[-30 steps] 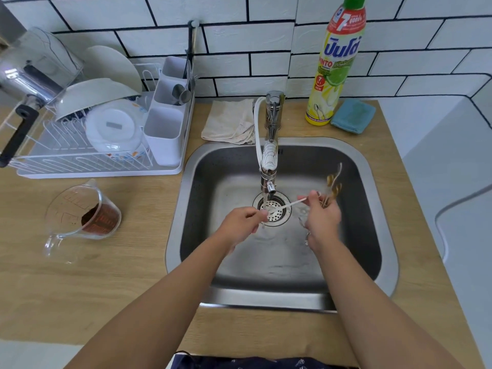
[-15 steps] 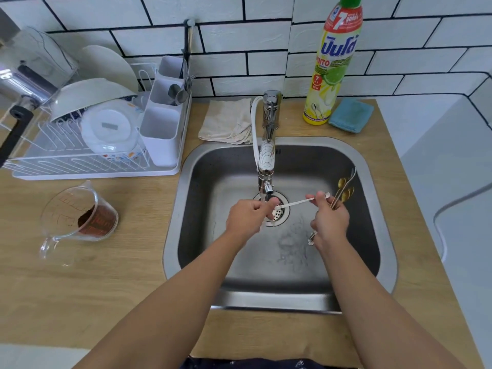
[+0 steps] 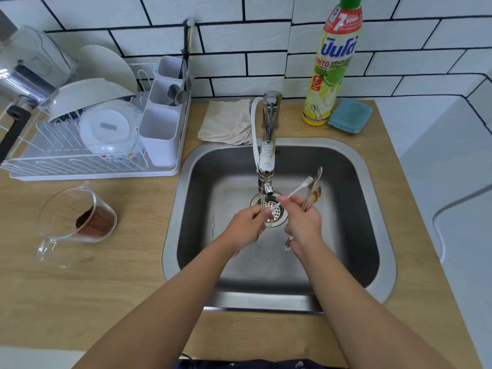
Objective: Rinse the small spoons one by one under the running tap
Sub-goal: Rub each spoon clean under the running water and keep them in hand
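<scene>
Hands meet over the drain strainer in the steel sink, just below the tap. I see my left hand pinching the bowl end of a white small spoon, while my right hand grips its handle together with a bundle of spoons fanning up beyond the knuckles. Whether water flows, I cannot tell.

A home kitchen: steel sink at centre, dish rack at ten o'clock, dish-soap bottle at one o'clock.
</scene>
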A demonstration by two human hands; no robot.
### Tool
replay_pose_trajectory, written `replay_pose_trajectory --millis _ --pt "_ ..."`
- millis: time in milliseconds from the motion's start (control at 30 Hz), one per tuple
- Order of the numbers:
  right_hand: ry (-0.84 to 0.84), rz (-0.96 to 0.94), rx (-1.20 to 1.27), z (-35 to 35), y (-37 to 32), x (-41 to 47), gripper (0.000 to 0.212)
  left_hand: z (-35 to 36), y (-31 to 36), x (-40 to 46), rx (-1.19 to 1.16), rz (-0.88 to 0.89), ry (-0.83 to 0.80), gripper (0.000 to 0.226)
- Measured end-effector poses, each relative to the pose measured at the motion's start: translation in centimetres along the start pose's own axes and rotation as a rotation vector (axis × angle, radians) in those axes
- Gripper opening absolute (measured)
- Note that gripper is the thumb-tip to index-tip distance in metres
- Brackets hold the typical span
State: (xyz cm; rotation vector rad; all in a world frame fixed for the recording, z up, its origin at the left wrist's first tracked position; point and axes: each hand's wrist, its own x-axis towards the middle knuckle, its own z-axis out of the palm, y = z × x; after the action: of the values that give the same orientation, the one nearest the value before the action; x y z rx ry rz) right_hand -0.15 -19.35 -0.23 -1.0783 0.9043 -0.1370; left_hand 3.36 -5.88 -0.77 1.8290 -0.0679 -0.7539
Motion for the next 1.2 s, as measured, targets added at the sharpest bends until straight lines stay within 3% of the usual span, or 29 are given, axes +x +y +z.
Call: replay_pose_trajectory --millis 133,333,500,600,700,767,900,1000,1100,1200 --pt "-0.116 0.075 -0.038 1.2 1.9 -1.7 0.012 -0.8 -0.2 -1.1 -0.026 -0.015 0.0 0.029" --pt "-0.03 0.044 0.106 1.5 -0.8 0.2 0.016 -2.4 -1.2 -3.5 0.098 -0.025 0.024 0.029" --pt "-0.172 0.08 -0.109 1.4 2.1 -1.8 0.019 -1.7 0.0 -3.8 0.08 -0.047 0.028 0.029" --pt "-0.127 0.087 -0.04 1.9 1.6 -1.5 0.02 -1.4 0.1 -3.9 0.108 -0.064 0.027 0.028" --pt "-0.052 0.082 0.178 2.1 0.1 -0.2 0.018 -1.4 -0.4 -4.2 0.059 -0.095 -0.003 0.026" --pt "-0.081 0.088 0.189 1.9 0.2 0.0 0.017 -1.3 -0.3 -4.1 0.001 -0.164 -0.016 0.026" --pt "-0.26 0.162 -0.052 1.0 2.4 -1.3 0.016 -1.6 0.2 -3.9 -0.013 -0.25 -0.014 0.049" --pt "-0.234 0.17 -0.015 1.2 2.3 -1.3 0.013 -1.6 -0.2 -4.1 0.087 -0.218 0.005 0.053" --pt "-0.161 0.15 0.092 1.6 1.7 -0.6 0.01 -1.5 -0.2 -4.3 -0.01 -0.223 0.003 0.049" --pt "-0.249 0.168 -0.001 2.0 2.7 -1.7 0.015 -1.6 0.5 -4.1 -0.155 -0.253 -0.006 0.051"
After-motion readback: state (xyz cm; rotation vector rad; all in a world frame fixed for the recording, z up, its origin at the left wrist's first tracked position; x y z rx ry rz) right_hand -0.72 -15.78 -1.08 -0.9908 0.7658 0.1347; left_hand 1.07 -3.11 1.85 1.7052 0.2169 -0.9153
